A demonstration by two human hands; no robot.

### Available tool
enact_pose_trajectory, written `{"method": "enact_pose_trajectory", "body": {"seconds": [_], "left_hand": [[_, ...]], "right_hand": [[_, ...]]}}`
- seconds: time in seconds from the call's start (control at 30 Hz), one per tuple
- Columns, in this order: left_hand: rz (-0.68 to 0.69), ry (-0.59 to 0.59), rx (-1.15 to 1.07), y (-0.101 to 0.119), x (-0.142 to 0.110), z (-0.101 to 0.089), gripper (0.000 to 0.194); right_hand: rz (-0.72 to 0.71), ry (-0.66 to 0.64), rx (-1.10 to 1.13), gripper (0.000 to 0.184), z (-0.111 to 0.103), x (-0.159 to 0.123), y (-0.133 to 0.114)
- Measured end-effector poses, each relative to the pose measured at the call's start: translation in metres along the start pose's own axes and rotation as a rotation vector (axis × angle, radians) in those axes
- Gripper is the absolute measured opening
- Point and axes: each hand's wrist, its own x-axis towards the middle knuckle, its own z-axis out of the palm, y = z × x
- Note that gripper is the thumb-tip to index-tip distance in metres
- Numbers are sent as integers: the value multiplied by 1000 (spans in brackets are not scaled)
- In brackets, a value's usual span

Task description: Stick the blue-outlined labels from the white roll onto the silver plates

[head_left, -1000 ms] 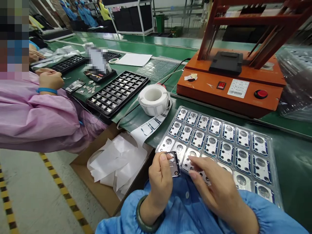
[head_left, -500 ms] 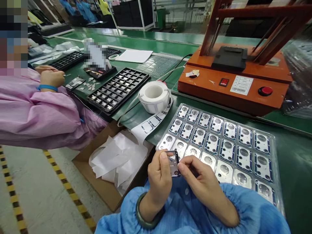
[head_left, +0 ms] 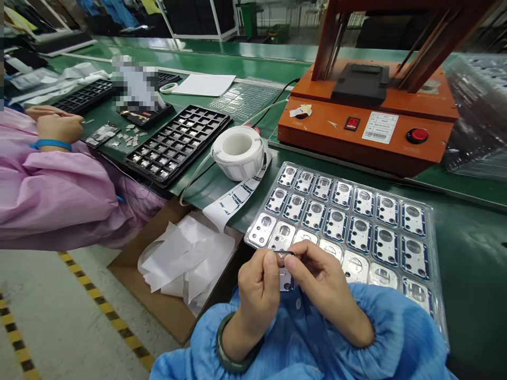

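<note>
Between my two hands is a small metal plate (head_left: 287, 281) with a dark, blue-edged border; fingers partly cover its top edge. My left hand (head_left: 259, 287) pinches its left side between thumb and fingers. On the upper right edge, the thumb and fingers of my right hand (head_left: 319, 279) are closed. Just beyond both hands lies a clear plastic tray (head_left: 431, 253) with rows of similar silvery plates, many with blue borders. Left of this tray, a roll of white label tape (head_left: 238, 153) trails a backing strip (head_left: 233, 199) bearing dark-blue frame-shaped stickers.
An orange press machine (head_left: 364, 126) stands behind the tray. Crumpled white backing paper (head_left: 186, 258) fills a cardboard box (head_left: 158, 309) below the table edge. At left are a black compartment tray (head_left: 180, 145) and a co-worker's pink sleeve (head_left: 59, 190).
My right hand has come in from over the tray to the plate's right edge and closed on it. The plate has turned in my fingers, and the camera view has shifted slightly.
</note>
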Motion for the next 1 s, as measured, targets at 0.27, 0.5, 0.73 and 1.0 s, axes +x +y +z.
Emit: {"method": "enact_pose_trajectory", "body": {"seconds": [0.27, 0.5, 0.73, 1.0], "left_hand": [[-65, -4, -12, 1, -2, 1, 29], [-112, -26, -54, 2, -5, 5, 30], [-215, 33, -128, 3, -7, 3, 33], [-351, 96, -301, -2, -7, 4, 41]], "right_hand": [[17, -18, 28, 21, 0, 2, 3], [70, 15, 5, 24, -3, 1, 3], [32, -90, 22, 19, -4, -4, 5], [77, -83, 1, 23, -2, -3, 8]]}}
